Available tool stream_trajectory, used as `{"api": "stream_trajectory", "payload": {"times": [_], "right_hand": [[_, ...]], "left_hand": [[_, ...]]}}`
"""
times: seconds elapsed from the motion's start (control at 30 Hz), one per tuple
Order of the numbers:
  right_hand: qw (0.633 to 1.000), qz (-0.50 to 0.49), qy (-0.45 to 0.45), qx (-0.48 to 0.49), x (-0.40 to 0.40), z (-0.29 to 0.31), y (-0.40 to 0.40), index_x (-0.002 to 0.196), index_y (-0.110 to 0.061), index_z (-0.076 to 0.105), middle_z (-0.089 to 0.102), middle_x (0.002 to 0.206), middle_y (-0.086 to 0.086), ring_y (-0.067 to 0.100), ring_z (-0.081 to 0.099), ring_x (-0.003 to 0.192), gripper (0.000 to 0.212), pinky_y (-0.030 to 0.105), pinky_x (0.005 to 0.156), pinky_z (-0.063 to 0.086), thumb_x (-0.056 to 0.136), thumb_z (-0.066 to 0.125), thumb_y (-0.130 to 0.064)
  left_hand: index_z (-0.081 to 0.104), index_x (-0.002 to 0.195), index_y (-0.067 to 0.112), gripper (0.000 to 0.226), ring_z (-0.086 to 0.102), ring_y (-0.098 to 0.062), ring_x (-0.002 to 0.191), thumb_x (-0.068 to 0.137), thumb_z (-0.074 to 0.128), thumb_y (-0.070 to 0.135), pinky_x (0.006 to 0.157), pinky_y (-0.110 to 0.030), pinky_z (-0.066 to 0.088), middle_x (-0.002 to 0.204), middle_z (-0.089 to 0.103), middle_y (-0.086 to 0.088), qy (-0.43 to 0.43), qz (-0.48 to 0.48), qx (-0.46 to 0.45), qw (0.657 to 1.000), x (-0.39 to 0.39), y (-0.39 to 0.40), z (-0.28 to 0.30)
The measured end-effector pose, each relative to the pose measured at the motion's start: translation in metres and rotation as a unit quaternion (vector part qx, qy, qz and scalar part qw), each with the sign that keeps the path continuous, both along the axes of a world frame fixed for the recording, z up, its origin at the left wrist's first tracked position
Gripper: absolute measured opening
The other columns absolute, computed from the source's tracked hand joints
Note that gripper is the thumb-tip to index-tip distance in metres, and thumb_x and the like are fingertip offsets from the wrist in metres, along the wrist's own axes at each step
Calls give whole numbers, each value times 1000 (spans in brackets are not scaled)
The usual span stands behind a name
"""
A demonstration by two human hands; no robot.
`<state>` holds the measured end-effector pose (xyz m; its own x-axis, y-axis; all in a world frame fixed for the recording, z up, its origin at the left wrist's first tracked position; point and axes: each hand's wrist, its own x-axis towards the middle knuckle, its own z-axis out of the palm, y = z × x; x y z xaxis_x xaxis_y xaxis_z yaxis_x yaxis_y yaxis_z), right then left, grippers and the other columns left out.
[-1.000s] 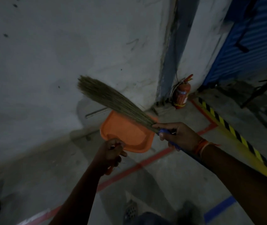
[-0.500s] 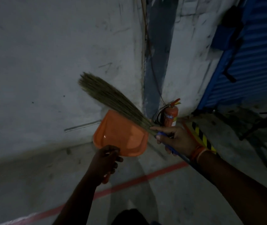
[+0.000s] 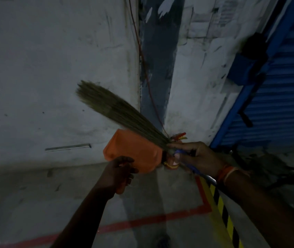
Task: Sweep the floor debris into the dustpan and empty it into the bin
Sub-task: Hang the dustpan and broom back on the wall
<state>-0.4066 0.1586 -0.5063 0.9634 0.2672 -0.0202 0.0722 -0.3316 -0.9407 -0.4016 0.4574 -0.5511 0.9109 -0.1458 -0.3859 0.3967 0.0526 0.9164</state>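
An orange dustpan [image 3: 133, 151] is held up in the air at the centre of the view; my left hand [image 3: 117, 173] grips its handle from below. My right hand [image 3: 194, 157] grips the blue handle of a grass broom [image 3: 114, 109], whose bristles slant up and to the left across the pan's far edge. Both hands are close together, in front of a white wall. No debris or bin is visible.
A red fire extinguisher [image 3: 176, 138] stands in the wall corner, mostly hidden behind my right hand. A blue roller shutter [image 3: 275, 97] fills the right. A red floor line [image 3: 142, 221] and a yellow-black striped strip [image 3: 225, 217] cross the grey concrete floor.
The view has swung right and closer to the wall corner. The dustpan and broom stay gripped and raised together; the extinguisher now sits behind my right hand.
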Motion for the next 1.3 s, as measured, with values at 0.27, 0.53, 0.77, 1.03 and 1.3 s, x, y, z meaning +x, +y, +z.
{"api": "stream_trajectory", "payload": {"times": [0.27, 0.53, 0.77, 1.03, 1.3], "right_hand": [[999, 32, 23, 24, 57, 39, -106, 110, -22, 72, 65, 125, 0, 5, 66, 104, 29, 24, 89, 55, 94, 58, -2], [994, 111, -6, -15, 101, 52, -213, 132, -10, 58, 71, 77, -1, 0, 63, 57, 37, 11, 51, 46, 95, 57, -4], [986, 161, 34, 27, 93, 65, -289, 131, -9, 56, 71, 70, -11, -6, 61, 53, 36, 8, 46, 43, 96, 53, 0], [974, 215, 38, 50, 98, 69, -335, 132, -7, 54, 69, 61, -11, -5, 61, 53, 37, 8, 49, 44, 96, 51, 0], [968, 217, 55, 117, 100, 60, -349, 121, -17, 64, 64, 81, 23, 10, 53, 41, 32, 19, 38, 42, 94, 56, -1]], "left_hand": [[59, 124, -3, 27, 69, -22, 59, 98, 55, -8, 50, -28, 53, 101, 70, -37, 5, -50, 18, 999, 36, -107, 30], [46, 129, 7, 39, 70, -26, 73, 95, 63, -4, 58, -33, 57, 106, 73, -30, 6, -148, 182, 972, 48, -201, 74], [26, 125, 22, 64, 73, -29, 77, 89, 79, 15, 68, -40, 56, 100, 78, -18, 64, -229, 412, 880, 44, -285, 124], [66, 88, 19, 32, 74, -7, 65, 75, 91, 35, 77, -36, 63, 68, 76, 5, -98, -164, 601, 776, 38, -331, 156], [64, 103, 19, 27, 74, -5, 69, 85, 84, 16, 67, -19, 56, 75, 78, 5, -173, -50, 515, 838, 21, -349, 143]]}}
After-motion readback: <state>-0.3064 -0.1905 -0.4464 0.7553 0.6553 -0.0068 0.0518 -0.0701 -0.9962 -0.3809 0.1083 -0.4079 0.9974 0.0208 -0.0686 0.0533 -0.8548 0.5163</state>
